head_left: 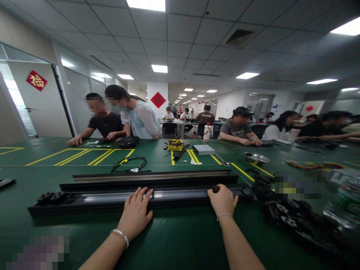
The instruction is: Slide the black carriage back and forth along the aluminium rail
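Beyond the rail (180,195), grey box (203,150), bowl (257,159), seemingly metal

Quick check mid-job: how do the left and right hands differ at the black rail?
The left hand has its fingers extended over the black rail; the right hand is more curled, at a small dark part.
The left hand is near the rail's middle; the right hand is nearer its right end.
The left bracelet looks thicker than the right bracelet.
Both hands are on the same rail.
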The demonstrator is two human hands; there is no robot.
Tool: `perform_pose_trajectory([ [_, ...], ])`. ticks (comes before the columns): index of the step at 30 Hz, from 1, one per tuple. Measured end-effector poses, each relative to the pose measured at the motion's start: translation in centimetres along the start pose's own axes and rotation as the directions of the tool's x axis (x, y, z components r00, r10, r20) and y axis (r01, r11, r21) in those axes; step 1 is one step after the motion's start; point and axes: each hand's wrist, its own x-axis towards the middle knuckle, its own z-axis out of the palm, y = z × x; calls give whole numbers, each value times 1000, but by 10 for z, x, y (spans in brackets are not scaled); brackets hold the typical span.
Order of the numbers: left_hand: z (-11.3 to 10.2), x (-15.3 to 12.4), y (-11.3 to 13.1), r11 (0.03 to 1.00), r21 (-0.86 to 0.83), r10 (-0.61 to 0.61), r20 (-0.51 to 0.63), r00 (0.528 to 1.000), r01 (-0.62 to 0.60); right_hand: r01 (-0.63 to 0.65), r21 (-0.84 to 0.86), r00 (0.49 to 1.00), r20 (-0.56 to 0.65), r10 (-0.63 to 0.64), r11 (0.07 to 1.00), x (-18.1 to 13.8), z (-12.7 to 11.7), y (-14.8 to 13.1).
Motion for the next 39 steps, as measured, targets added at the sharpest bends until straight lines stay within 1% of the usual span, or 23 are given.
perform_pose_trajectory([
  [5, -4, 0, 2, 1000, -5, -11, 26, 1000, 11, -31, -3, 1000, 1, 31, 1000, 1, -2, 0],
  [9, -6, 0, 3, 1000, -2, -9, 24, 1000, 9, -29, -4, 1000, 3, 29, 1000, 1, -3, -1],
  [18, 1, 0, -1, 1000, -5, 1, 6, 1000, -1, -39, -18, 999, 4, 39, 999, 1, -3, 0],
  [39, -1, -1, 0, 1000, -7, 2, 6, 1000, -2, -60, 1, 998, 0, 60, 998, 1, -6, -2],
])
